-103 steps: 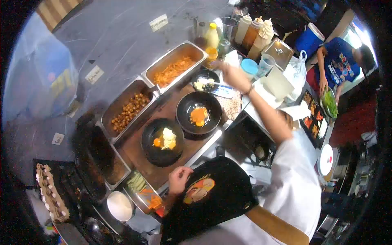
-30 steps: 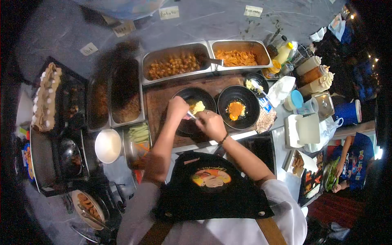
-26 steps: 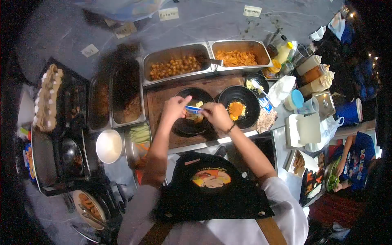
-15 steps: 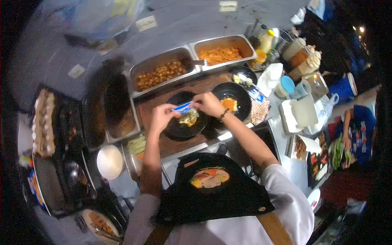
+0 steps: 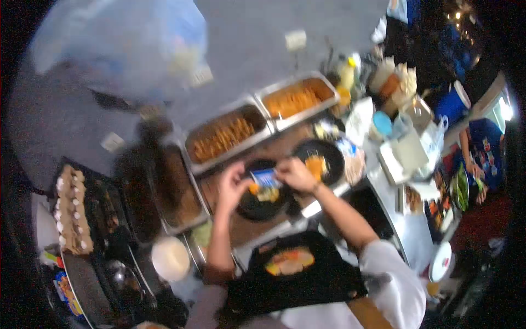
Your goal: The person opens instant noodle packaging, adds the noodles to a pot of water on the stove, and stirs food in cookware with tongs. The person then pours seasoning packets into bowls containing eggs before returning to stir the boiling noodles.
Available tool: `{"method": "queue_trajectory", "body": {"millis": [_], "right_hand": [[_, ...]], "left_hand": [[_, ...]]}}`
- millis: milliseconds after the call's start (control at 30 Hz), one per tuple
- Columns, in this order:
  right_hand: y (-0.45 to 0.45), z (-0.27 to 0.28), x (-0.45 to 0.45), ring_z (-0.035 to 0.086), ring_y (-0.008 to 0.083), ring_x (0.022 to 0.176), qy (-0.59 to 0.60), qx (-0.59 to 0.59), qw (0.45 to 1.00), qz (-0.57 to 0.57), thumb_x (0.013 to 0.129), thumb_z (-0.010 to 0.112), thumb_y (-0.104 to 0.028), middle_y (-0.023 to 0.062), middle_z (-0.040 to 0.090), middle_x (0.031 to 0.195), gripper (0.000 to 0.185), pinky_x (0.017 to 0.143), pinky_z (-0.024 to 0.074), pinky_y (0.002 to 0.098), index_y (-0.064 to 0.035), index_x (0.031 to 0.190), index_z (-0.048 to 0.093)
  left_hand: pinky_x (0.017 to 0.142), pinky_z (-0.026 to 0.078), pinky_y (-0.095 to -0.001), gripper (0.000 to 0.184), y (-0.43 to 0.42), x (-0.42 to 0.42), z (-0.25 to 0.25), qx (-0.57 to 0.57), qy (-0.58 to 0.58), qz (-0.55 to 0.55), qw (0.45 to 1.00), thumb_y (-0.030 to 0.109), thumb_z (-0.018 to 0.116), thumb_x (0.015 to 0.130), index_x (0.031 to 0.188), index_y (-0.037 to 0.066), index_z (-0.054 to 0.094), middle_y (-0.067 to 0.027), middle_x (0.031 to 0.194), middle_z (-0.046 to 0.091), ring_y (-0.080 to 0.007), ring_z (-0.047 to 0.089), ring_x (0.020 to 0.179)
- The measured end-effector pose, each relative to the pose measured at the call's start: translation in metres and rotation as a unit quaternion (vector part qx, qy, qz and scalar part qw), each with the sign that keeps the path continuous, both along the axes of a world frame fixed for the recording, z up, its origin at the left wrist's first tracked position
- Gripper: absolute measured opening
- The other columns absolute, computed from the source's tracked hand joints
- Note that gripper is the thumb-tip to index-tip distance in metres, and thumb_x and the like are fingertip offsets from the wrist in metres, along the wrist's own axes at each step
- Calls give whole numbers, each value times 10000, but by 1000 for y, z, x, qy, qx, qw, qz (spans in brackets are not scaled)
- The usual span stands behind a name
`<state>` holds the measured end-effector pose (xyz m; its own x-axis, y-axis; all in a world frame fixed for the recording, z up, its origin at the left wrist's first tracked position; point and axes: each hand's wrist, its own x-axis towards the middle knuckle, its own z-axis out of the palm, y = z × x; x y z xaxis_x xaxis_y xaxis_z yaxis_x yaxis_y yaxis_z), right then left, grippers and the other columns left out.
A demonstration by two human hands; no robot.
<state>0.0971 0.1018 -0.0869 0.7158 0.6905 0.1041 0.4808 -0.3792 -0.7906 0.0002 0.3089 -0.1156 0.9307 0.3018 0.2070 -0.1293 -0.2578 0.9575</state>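
My right hand [image 5: 296, 175] pinches the edge of a small blue-and-white wrapper [image 5: 265, 177] above the near black frying pan [image 5: 256, 213]. My left hand [image 5: 233, 187] is at the wrapper's left side, blurred, with thumb and fingers apart. An orange piece [image 5: 253, 187] shows close to its thumb; whether they touch is unclear. Pale yellow food [image 5: 268, 194] lies in that pan. Beside it, right of my right hand, another black pan [image 5: 335, 159] holds an orange slice [image 5: 315, 167] on yellowish food.
Behind the pans stand steel trays of browned chunks [image 5: 224, 140] and orange strips [image 5: 293, 103]. To the left are an egg carton [image 5: 74, 211] and a white bowl [image 5: 170, 259]. Sauce bottles [image 5: 392, 82] and an open white box [image 5: 402, 159] stand right. Another person's arm [image 5: 468, 153] is far right.
The view has shifted, so the counter sits lower in the frame. My left hand's fingers have come away from the wrapper, which now shows more of its face; my right hand keeps hold.
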Motion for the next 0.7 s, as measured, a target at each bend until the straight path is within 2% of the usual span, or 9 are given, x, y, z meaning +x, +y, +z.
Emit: {"method": "queue_trajectory", "body": {"millis": [67,100,200,267,333,467,500,600,700], "right_hand": [[-8,1,10,594,270,603,-2,15,1000,2,761,630,-194,161,615,696,191,603,471,348,-4,746,646],[-12,30,18,599,242,614,-3,4,1000,-11,762,632,-188,146,623,695,174,595,469,334,-15,756,655],[-24,159,25,595,141,638,54,94,987,-119,760,636,-176,84,633,675,141,576,457,283,-42,742,676],[-23,250,34,518,99,533,-210,247,938,-123,754,624,-156,33,594,610,146,499,400,249,-23,710,667],[-5,340,37,481,83,501,-306,372,869,-110,758,624,-150,20,556,563,159,453,348,247,-12,679,631],[76,477,42,589,292,581,-773,214,591,-84,748,590,-111,149,575,636,84,553,472,366,-45,798,608],[96,494,22,616,174,691,-811,49,572,-113,806,534,-95,74,621,723,106,631,511,309,-72,787,637],[162,507,31,606,226,755,-870,-52,491,5,790,526,-120,99,619,771,142,659,500,335,-83,726,647],[216,494,59,620,255,798,-792,-73,597,104,766,505,-90,140,644,840,153,692,492,340,-58,764,655]], "left_hand": [[688,404,-221,430,3,-11,13,-62,33,29,997,114,734,691,1085,75,566,22,925,558,-82,466,792],[672,417,-232,399,9,-15,5,41,-27,49,998,106,710,718,1087,67,563,14,918,560,-89,487,786],[633,422,-223,337,15,-37,10,-14,8,64,998,106,674,766,1077,55,554,-11,924,609,-87,530,758],[633,428,-215,306,16,-51,15,-32,36,62,997,120,657,797,1081,63,558,-18,889,606,-87,531,758],[655,439,-224,308,17,-60,12,-19,7,57,998,122,651,803,1089,63,553,-27,899,615,-92,551,765],[696,443,-236,308,19,-70,-7,-60,35,46,997,229,626,835,1086,65,553,-37,885,602,-107,555,772],[695,442,-236,318,19,-71,-16,-70,10,37,997,271,605,847,1083,64,552,-35,881,598,-107,556,773],[679,442,-235,372,14,-90,-18,42,-6,64,997,371,567,862,1071,62,556,-34,873,593,-105,551,747],[631,438,-252,320,23,-90,-68,-27,-3,51,998,348,590,851,1016,74,587,-20,827,599,-101,536,704]]}}
